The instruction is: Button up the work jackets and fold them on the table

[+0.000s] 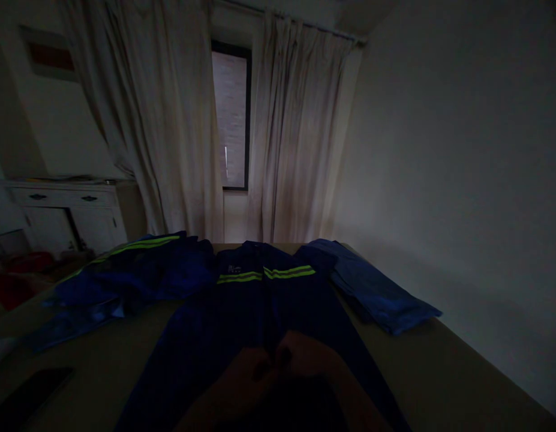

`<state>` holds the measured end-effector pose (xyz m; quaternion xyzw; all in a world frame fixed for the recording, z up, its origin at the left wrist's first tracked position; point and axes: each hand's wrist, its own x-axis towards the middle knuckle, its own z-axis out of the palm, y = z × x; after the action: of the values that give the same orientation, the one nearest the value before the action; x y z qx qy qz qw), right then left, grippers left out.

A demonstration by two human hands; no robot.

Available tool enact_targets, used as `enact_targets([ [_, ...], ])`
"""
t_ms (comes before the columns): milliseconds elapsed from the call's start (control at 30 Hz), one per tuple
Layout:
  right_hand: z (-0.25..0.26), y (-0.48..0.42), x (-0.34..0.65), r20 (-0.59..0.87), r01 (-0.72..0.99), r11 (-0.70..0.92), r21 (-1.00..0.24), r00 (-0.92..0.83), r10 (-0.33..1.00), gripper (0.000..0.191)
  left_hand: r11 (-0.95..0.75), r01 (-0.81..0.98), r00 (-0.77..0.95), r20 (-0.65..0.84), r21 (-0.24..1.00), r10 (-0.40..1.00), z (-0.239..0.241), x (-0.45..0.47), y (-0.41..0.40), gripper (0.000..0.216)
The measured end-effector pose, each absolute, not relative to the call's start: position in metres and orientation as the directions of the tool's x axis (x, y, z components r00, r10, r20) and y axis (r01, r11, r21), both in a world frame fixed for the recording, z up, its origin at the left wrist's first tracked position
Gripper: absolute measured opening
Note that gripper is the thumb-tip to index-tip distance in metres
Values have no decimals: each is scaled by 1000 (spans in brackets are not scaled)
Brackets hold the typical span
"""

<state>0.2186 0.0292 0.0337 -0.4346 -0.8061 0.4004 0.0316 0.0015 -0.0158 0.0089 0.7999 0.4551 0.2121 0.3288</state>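
Observation:
A dark blue work jacket [300, 306] lies spread out in front of me, collar at the far end, with yellow-green reflective stripes across the chest and a small pale print on one side. Over its lower middle, along the front opening, my left hand [251, 372] and my right hand [307, 357] meet with curled fingers. Both seem closed on the jacket's front edges, though dim light hides the fingertips and whatever small part is between them.
Left of the jacket lies a crumpled blue garment [165, 270] with a similar stripe. Folded blue trousers [376, 288] lie to the right, near the wall [462, 180]. A dark flat object [32, 393] rests at the near left. Beyond are curtains [183, 132] and a white cabinet [98, 216].

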Motion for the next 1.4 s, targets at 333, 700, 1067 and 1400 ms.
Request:
enact_targets([
  [333, 42, 24, 212, -299, 697, 346, -628, -627, 720, 23, -287, 670, 473, -96, 684, 876, 8, -5, -5, 25],
  [700, 32, 29, 213, -247, 657, 381, -651, -658, 712, 23, -348, 637, 534, -68, 688, 843, 17, -13, -7, 24],
  [1067, 41, 28, 215, -212, 593, 395, -702, -703, 679, 16, -507, 721, 536, 83, 472, 840, -3, 6, -7, 10],
  [1400, 51, 15, 209, -243, 710, 371, -599, -602, 761, 20, -491, 722, 500, 124, 488, 857, 3, 7, -11, 9],
])
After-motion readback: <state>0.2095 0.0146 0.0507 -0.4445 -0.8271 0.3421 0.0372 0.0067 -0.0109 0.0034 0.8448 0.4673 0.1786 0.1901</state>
